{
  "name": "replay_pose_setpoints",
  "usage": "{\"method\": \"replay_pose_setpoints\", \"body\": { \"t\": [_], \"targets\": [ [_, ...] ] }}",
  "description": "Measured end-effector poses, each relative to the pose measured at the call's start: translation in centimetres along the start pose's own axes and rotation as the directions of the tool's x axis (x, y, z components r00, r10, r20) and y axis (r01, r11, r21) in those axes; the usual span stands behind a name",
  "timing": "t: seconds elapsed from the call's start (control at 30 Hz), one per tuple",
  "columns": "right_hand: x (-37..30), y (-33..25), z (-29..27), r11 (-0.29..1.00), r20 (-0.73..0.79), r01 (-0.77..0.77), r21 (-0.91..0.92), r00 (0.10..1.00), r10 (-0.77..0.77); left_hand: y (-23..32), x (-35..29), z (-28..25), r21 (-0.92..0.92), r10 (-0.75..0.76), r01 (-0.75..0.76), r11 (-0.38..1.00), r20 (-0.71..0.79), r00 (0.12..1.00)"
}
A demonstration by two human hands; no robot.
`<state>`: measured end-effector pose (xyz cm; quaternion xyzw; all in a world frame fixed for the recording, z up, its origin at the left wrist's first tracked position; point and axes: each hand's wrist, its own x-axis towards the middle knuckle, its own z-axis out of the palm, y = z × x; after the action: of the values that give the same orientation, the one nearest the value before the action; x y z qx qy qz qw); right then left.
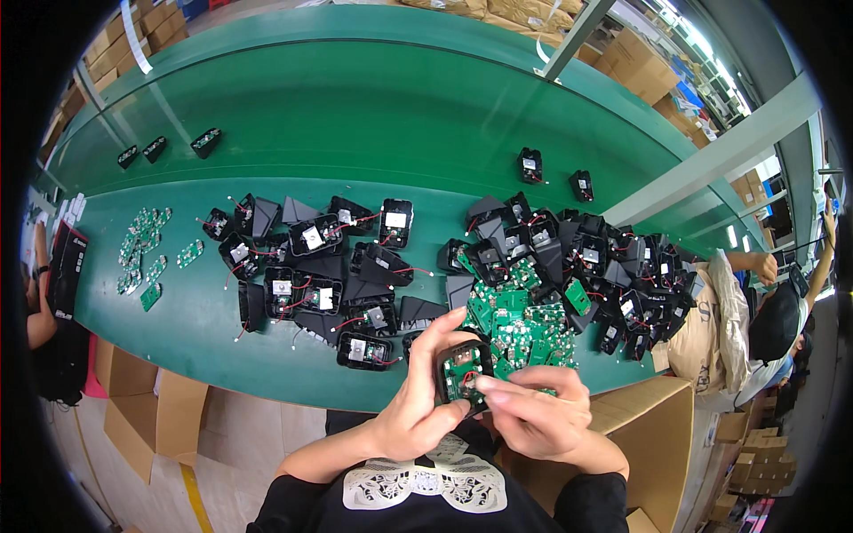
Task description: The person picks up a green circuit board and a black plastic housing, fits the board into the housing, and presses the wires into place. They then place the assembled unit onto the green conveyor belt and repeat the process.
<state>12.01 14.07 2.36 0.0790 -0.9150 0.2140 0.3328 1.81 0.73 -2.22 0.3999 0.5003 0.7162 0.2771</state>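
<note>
Housing (486,357) – black, open-faced – is gripped in the left hand (411,401), with a green circuit board (460,368) inside. The right hand's (545,417) bunched fingertips meet that board; whether they pinch anything, I cannot tell. Loose boards (509,330) lie just beyond the right hand.

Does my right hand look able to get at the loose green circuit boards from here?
Likely yes: the loose green circuit boards lie just beyond the right hand, with nothing visibly between, though its fingers are busy at the black housing held by the left hand.
</note>
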Motion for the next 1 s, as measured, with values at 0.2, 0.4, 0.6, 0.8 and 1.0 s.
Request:
{"method": "replay_pose_setpoints", "body": {
  "t": [0.2,0.4,0.6,0.8,1.0],
  "targets": [
    [-0.5,0.2,0.7,0.998,-0.076,-0.061,0.017,0.995,0.062,0.2,0.0,0.1,0.091,0.07,-0.068,0.993,-0.012,0.998],
    [0.0,-0.2,0.8,0.998,-0.07,-0.069,0.008,0.995,0.069,0.1,-0.1,0.4,0.226,0.142,-0.138,0.964,-0.004,0.99],
    [0.1,-0.3,0.6,0.987,-0.058,0.058,-0.15,0.996,-0.067,-0.1,-0.1,0.5,0.315,0.19,-0.185,0.931,0.015,0.982],
    [0.3,-0.6,0.7,0.986,-0.029,0.051,-0.162,0.998,-0.057,0.1,-0.1,0.4,0.333,0.201,-0.2,0.921,0.033,0.979],
    [0.8,-1.0,0.7,0.988,0.015,-0.033,-0.148,0.999,0.036,0.2,-0.3,0.5,0.327,0.164,-0.157,0.932,0.005,0.986]
  ]
}}
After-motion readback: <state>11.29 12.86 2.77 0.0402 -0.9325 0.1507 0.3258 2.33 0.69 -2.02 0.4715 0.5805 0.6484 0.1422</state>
